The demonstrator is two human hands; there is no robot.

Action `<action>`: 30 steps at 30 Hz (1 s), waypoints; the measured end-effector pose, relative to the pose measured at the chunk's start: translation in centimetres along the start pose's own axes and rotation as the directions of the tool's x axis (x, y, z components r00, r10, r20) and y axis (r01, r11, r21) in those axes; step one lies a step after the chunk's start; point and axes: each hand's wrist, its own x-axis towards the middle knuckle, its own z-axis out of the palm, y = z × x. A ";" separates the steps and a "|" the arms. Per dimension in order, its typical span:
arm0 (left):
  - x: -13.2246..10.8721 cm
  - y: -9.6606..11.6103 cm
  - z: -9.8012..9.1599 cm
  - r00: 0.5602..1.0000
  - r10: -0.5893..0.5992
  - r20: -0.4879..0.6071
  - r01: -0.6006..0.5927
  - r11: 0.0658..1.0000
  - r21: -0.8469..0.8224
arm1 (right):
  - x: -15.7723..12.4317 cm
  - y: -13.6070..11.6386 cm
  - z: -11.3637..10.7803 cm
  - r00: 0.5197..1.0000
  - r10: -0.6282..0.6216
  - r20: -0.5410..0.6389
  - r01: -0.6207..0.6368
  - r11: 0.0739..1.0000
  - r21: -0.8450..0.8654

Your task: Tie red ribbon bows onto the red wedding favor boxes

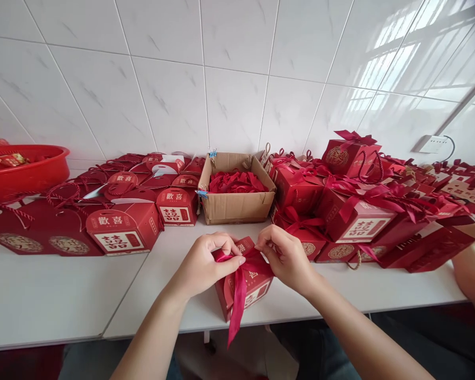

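Note:
A small red gift box (pixel 226 296) with pale printed panels stands at the front edge of the white table, between my two hands. A dark pink ribbon (pixel 237 303) lies across its top, and one tail hangs down over the table edge. My left hand (pixel 208 264) pinches the ribbon between thumb and fingers at the box's left side. On the right side my right hand (pixel 287 257) also has its fingertips closed on the ribbon. The part of the ribbon inside my fingers is hidden.
Behind the box sits an open cardboard box (pixel 239 207) full of red ribbons. Rows of red gift boxes (pixel 119 232) stand left, beribboned gift boxes (pixel 296 187) right. A red plastic basin (pixel 27 171) is far left. Another person's arm (pixel 473 277) reaches in at right.

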 end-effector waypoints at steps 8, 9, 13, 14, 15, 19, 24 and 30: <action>-0.5 -1.2 0.4 1.000 -0.004 -0.016 0.003 0.994 -0.105 | -0.2 0.1 -0.1 0.998 0.050 0.029 -0.051 0.999 0.017; -0.6 -1.2 0.5 1.000 -0.004 -0.019 0.002 0.994 -0.114 | -0.2 0.1 -0.2 0.996 0.081 0.041 -0.083 0.995 0.052; -0.8 -1.2 0.6 0.999 -0.015 -0.050 0.009 0.993 -0.116 | -0.3 0.0 -0.9 0.949 0.300 0.100 -0.313 0.934 0.173; -0.8 -1.1 0.6 0.998 -0.016 -0.055 0.010 0.994 -0.113 | -0.2 -0.1 -1.1 0.925 0.360 0.120 -0.375 0.915 0.150; -0.9 -1.1 0.6 0.998 -0.017 -0.058 0.010 0.993 -0.115 | -0.1 -0.3 -1.4 0.901 0.408 0.150 -0.425 0.899 0.106; -0.8 -1.1 0.6 0.998 0.004 -0.068 -0.013 0.992 -0.127 | 0.3 -0.9 -1.7 0.841 0.444 0.310 -0.453 0.891 -0.046; -0.8 -1.2 0.8 0.997 0.027 -0.076 -0.037 0.991 -0.125 | 0.7 -1.0 -1.4 0.856 0.405 0.320 -0.440 0.897 0.044; -0.8 -1.2 1.6 0.986 0.003 -0.165 -0.023 0.993 -0.118 | 0.9 -1.1 -1.5 0.853 0.413 0.321 -0.478 0.864 0.159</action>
